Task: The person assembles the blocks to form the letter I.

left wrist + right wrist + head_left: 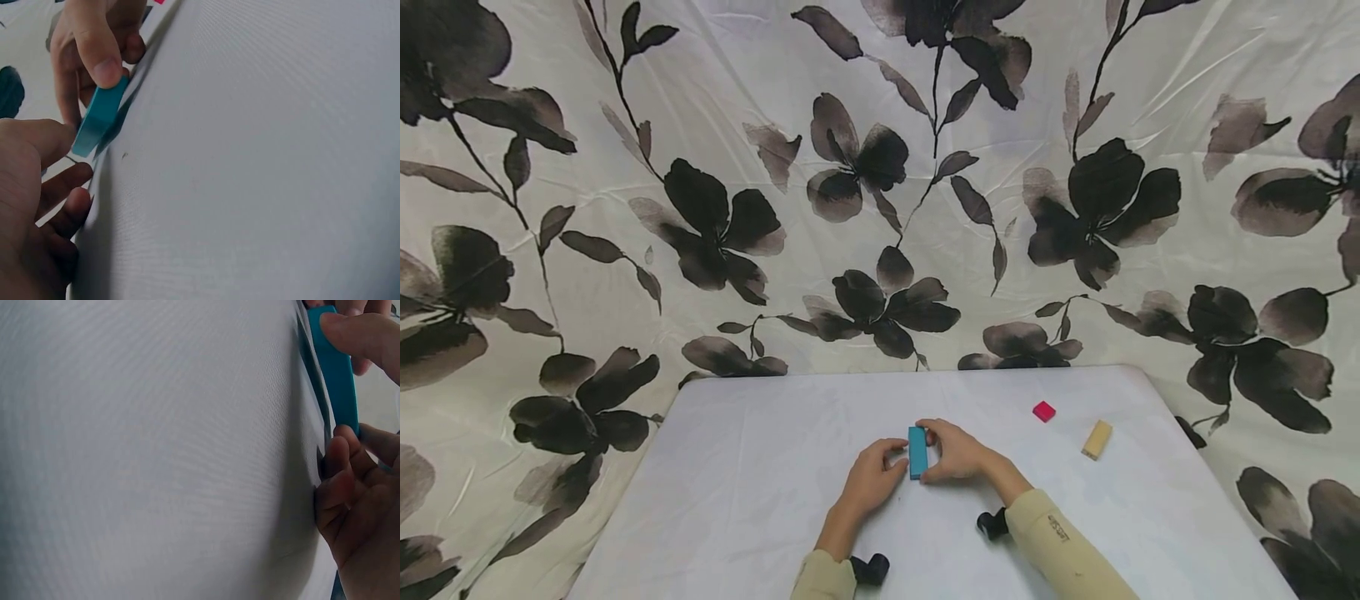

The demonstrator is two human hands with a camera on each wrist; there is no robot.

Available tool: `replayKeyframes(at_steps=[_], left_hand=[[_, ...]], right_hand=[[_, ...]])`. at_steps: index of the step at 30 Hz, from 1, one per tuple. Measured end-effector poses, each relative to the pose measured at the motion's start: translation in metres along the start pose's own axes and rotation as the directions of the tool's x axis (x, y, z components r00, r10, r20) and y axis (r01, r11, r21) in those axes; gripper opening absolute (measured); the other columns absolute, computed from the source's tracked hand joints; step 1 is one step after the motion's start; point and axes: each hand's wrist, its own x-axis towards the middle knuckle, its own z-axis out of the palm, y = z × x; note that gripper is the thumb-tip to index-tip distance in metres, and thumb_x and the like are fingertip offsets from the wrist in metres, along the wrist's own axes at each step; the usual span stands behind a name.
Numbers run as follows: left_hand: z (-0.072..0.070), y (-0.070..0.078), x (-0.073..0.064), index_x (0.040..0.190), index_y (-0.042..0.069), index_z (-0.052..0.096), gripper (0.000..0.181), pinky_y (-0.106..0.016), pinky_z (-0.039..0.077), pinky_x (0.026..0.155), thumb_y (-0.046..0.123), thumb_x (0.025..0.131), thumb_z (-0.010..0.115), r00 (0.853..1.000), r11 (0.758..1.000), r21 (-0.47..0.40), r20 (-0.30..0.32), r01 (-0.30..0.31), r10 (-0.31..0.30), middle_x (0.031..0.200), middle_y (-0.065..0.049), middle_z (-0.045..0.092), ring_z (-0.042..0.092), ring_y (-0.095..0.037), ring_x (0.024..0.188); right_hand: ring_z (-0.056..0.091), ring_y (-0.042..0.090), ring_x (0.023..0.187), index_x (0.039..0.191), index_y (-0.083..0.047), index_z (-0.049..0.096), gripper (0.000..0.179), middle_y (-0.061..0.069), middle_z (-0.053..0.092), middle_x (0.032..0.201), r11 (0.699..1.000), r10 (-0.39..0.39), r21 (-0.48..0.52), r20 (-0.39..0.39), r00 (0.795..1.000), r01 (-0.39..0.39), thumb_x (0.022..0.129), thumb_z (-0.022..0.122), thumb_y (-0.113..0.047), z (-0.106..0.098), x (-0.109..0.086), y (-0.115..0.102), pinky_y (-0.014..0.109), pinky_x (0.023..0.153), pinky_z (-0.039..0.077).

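A long teal block point(917, 454) is at the middle of the table, between both hands. My right hand point(958, 452) pinches it lengthwise from the right, its index finger at the far end and thumb at the near end. From the left, my left hand point(872, 477) has bent fingers and thumb right at the block's long side, with a gap between them. In the left wrist view, my left thumb overlaps the lower end of the teal block point(100, 119). The right wrist view shows the right thumb point(356, 334) against the block's face.
A small red block point(1043, 412) lies to the right of the hands, and a yellow wooden block point(1097, 440) farther right. The white table point(737, 483) ends at a floral cloth point(865, 217) behind. Black wrist devices point(871, 570) sit under both cuffs.
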Motion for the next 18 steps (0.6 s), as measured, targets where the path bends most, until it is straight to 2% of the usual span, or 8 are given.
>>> replayKeyframes(at_steps=[11, 18], left_hand=[[0.0096, -0.0057, 0.0074, 0.123, 0.019, 0.066, 0.039, -0.024, 0.040, 0.058, 0.034, 0.088, 0.072, 1.000, 0.999, 0.035, -0.028, 0.002, -0.001, 0.108, 0.005, 0.064, 0.046, -0.005, 0.066], [0.0087, -0.0037, 0.0104, 0.121, 0.018, 0.068, 0.039, -0.024, 0.039, 0.058, 0.035, 0.087, 0.074, 0.999, 0.999, 0.040, -0.035, -0.019, 0.020, 0.105, 0.004, 0.064, 0.046, -0.006, 0.066]], right_hand=[[0.047, 0.016, 0.092, 0.142, -0.001, 0.042, 0.090, -0.001, 0.051, 0.102, 1.000, -0.005, 0.001, 0.016, 1.000, 0.005, 0.069, 0.087, -0.031, -0.0031, 0.0013, -0.0030, 0.036, 0.083, 0.038], [0.048, 0.015, 0.095, 0.142, -0.003, 0.043, 0.089, -0.001, 0.052, 0.103, 0.999, -0.005, -0.037, 0.031, 0.999, 0.006, 0.069, 0.086, -0.032, -0.0032, 0.0030, -0.0031, 0.037, 0.088, 0.040]])
